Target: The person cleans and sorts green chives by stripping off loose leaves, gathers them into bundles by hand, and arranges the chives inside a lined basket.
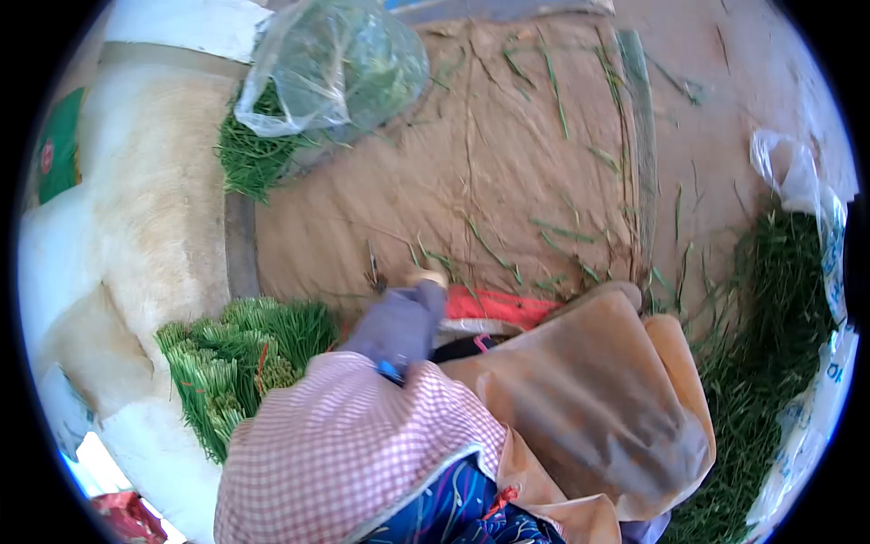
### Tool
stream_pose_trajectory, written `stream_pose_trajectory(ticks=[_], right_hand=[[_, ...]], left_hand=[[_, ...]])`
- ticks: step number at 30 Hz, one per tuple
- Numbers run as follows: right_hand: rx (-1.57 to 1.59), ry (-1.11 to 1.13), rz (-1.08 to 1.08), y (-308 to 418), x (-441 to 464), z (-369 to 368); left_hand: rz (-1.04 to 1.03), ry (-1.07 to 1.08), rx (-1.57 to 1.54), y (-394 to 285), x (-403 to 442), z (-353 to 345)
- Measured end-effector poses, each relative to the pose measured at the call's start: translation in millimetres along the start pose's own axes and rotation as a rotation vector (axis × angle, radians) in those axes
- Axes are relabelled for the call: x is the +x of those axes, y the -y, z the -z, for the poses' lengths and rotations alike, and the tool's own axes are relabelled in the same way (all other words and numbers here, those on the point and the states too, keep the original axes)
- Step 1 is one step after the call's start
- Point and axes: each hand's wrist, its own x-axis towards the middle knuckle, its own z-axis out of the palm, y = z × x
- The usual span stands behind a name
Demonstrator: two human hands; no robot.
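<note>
My left hand (428, 276), below a grey-purple sleeve, is low over the brown cloth near its front edge. It is small and blurred, and its fingers cannot be made out. Just left of it a thin dark tool-like object (372, 263) lies on the cloth. Loose green stalks (438, 261) are beside the hand, and a red strip (503, 308) is to its right. My right hand is out of sight; a bit of purple fabric (645, 529) shows at the bottom right.
Bundled green stalks (236, 358) stand at the left. A clear plastic bag of greens (362, 68) rests at the upper left of the brown cloth (390, 181). A large green heap (770, 299) with white plastic (820, 390) lies right. A brown apron (589, 390) covers the lap.
</note>
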Motion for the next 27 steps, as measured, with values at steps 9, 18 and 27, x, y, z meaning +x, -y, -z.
stream_pose_trajectory(ticks=[9, 18, 27], right_hand=[[0.179, -0.293, 0.045, -43.3, -92.0, 15.5], [-0.003, -0.479, 0.053, -92.2, -207.1, -16.7], [0.031, -0.392, 0.06, -75.7, -166.0, -70.1]], left_hand=[[-1.27, 1.241, -0.653, -236.1, -224.0, 96.7], [-1.267, -0.292, -0.042, -275.1, 62.0, 287.6], [-1.194, -0.37, 0.182, -212.7, 139.5, 350.0]])
